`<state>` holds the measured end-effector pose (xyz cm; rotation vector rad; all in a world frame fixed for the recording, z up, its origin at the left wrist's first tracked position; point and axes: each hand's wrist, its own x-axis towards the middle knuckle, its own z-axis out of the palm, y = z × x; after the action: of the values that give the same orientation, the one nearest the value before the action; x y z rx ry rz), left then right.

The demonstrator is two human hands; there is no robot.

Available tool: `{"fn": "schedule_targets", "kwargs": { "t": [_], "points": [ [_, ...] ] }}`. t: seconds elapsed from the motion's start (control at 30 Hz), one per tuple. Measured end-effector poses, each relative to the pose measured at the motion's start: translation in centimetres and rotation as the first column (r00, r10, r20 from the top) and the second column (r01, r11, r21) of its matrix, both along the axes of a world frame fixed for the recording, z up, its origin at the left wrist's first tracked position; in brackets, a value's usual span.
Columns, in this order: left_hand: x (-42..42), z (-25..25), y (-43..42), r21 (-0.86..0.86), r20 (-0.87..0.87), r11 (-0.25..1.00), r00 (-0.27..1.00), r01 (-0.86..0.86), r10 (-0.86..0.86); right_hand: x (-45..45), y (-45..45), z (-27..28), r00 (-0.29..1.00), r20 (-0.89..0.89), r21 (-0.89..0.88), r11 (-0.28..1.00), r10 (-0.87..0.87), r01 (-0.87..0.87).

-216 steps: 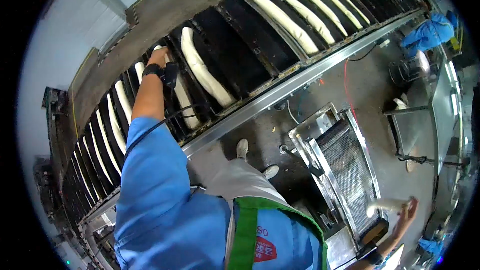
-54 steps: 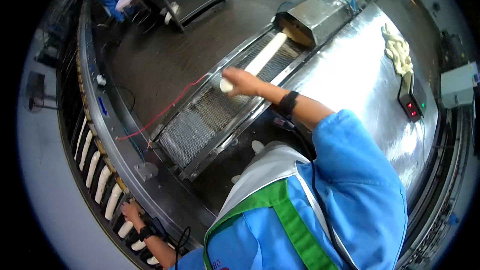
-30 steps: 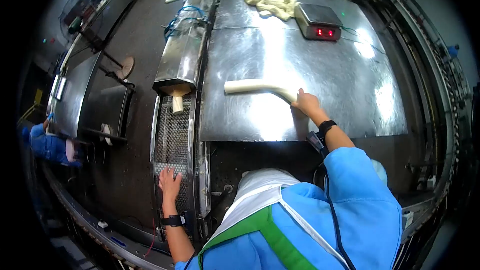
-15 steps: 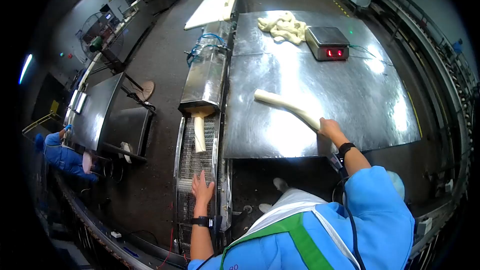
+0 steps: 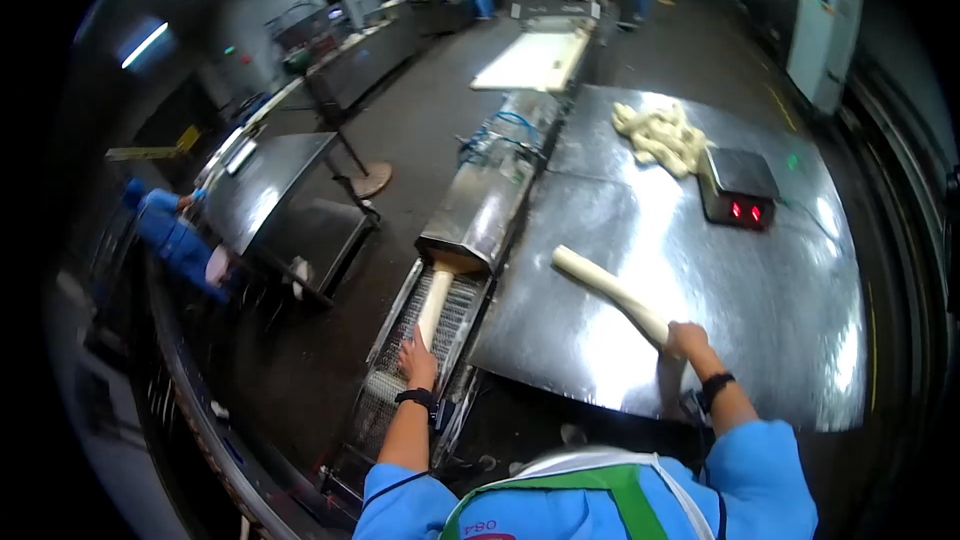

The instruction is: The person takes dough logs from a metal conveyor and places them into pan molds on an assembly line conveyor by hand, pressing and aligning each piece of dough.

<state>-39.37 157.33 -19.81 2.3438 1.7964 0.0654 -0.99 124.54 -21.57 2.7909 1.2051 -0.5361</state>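
A pale dough roll [image 5: 436, 302] comes out of the metal housing onto the mesh conveyor [image 5: 385, 382]. At its near end is my left hand [image 5: 417, 364], with the fingers closed about the tip; the exact grip is partly hidden. On the steel table to the right lies a second, longer dough roll [image 5: 610, 290], slanting from upper left to lower right. My right hand [image 5: 688, 341] is closed around its near end, while the far end rests on the steel.
The steel table [image 5: 760, 340] carries a heap of dough [image 5: 662, 138] and a scale [image 5: 738, 185] with a red display. A metal housing [image 5: 480, 202] covers the conveyor ahead. At far left a person [image 5: 175, 235] in blue stands by another metal table [image 5: 270, 180]; other people are farther back.
My left hand has moved forward from the bare mesh to the near end of the conveyor's dough roll. My right hand stays on the table's dough roll. The camera view has shifted.
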Motion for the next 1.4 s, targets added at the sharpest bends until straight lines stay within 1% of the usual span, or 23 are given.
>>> {"fn": "schedule_targets", "kwargs": {
  "t": [0.07,0.13,0.17,0.2,0.27,0.33,0.37,0.4,0.43,0.47,0.53,0.57,0.6,0.63,0.67,0.73,0.8,0.9,0.97,1.07,1.27,1.33,1.4],
  "points": [
    [-0.9,1.4,-0.1,-0.075,-0.124,0.995,0.991,-0.066,0.056,0.2,0.3,0.2,0.999,0.022,0.02,0.999,0.028,-0.029],
    [-1.8,-0.1,1.6,-0.164,0.1,0.984,0.991,-0.068,0.086,0.3,0.8,0.9,0.998,0.032,0.04,0.998,0.055,-0.056],
    [-1.9,-1.8,2.8,-0.462,0.406,0.885,0.901,0.057,0.153,0.8,1.1,0.4,0.997,0.039,0.039,0.997,0.071,-0.073],
    [-2.1,-2.8,3.6,-0.638,0.641,0.717,0.709,0.281,0.294,1.1,1.5,0.1,0.996,0.043,0.036,0.996,0.084,-0.086],
    [1.1,0.1,0.0,-0.559,0.822,0.676,0.426,0.48,0.378,1.3,2.6,1.2,0.988,0.043,0.032,0.989,0.146,-0.147],
    [5.2,2.5,-3.8,-0.628,0.778,0.592,0.415,0.505,0.472,1.9,3.3,1.1,0.978,0.039,0.019,0.979,0.203,-0.204],
    [7.8,1.6,-5.5,-0.549,0.827,0.676,0.433,0.491,0.358,2.5,3.5,0.3,0.982,0.062,0.038,0.982,0.18,-0.183],
    [9.4,0.4,-6.9,-0.58,0.814,0.526,0.471,0.622,0.341,2.9,4.4,-0.1,0.985,0.083,0.062,0.985,0.154,-0.16],
    [11.7,1.1,-9.0,-0.629,0.745,0.575,0.618,0.524,0.252,3.0,5.1,0.9,0.989,-0.015,-0.017,0.989,0.146,-0.147],
    [12.9,0.2,-10.8,-0.546,0.798,0.559,0.591,0.624,0.12,2.9,5.5,1.9,0.983,-0.011,-0.018,0.983,0.182,-0.182],
    [15.6,0.8,-12.1,-0.578,0.799,0.262,0.601,0.773,-0.008,2.6,6.3,3.2,0.963,-0.183,0.185,0.969,0.198,-0.164],
    [16.2,0.5,-12.0,-0.574,0.71,0.394,0.676,0.718,-0.197,3.4,7.1,1.6,0.9,-0.39,0.312,0.948,0.196,-0.072],
    [16.8,-0.2,-12.0,-0.54,0.57,0.516,0.74,0.665,-0.357,3.0,7.6,1.8,0.895,-0.387,0.307,0.946,0.22,-0.099],
    [17.1,-2.1,-11.6,-0.478,0.527,0.632,0.775,0.61,-0.35,1.5,7.9,3.0,0.889,-0.337,0.359,0.915,0.309,-0.182],
    [17.2,-3.8,-11.0,-0.478,0.529,0.646,0.782,0.595,-0.328,0.5,8.4,3.6,0.873,-0.285,0.409,0.874,0.395,-0.261],
    [16.2,-2.6,-10.0,-0.464,0.468,0.764,0.856,0.449,-0.219,-0.7,8.4,2.5,0.899,-0.15,0.306,0.884,0.412,-0.354],
    [15.3,-1.5,-9.1,-0.481,0.45,0.78,0.876,0.4,-0.172,-2.2,8.3,2.5,0.919,0.045,0.222,0.893,0.392,-0.391],
    [15.2,-4.4,-7.3,-0.449,0.519,0.792,0.842,0.414,-0.146,-1.6,8.8,1.3,0.907,0.057,0.238,0.877,0.416,-0.417],
    [15.1,-5.2,-6.6,-0.39,0.607,0.757,0.764,0.525,-0.217,-1.2,9.2,1.1,0.901,0.046,0.245,0.869,0.431,-0.429],
    [15.3,-1.2,-7.9,-0.471,0.537,0.763,0.83,0.443,-0.15,-0.9,9.5,1.3,0.885,0.011,0.245,0.856,0.466,-0.454],
    [15.3,-2.0,-7.5,-0.483,0.514,0.778,0.85,0.401,-0.119,-1.6,7.4,4.0,0.864,-0.014,0.217,0.845,0.504,-0.489],
    [15.1,-4.2,-6.7,-0.326,0.612,0.818,0.766,0.474,-0.199,-1.5,6.1,3.6,0.882,0.021,0.248,0.853,0.47,-0.46],
    [13.4,-0.2,-6.5,-0.279,0.518,0.855,0.818,0.437,-0.249,-1.2,5.6,3.0,0.882,0.12,0.251,0.846,0.455,-0.471]
  ]
}}
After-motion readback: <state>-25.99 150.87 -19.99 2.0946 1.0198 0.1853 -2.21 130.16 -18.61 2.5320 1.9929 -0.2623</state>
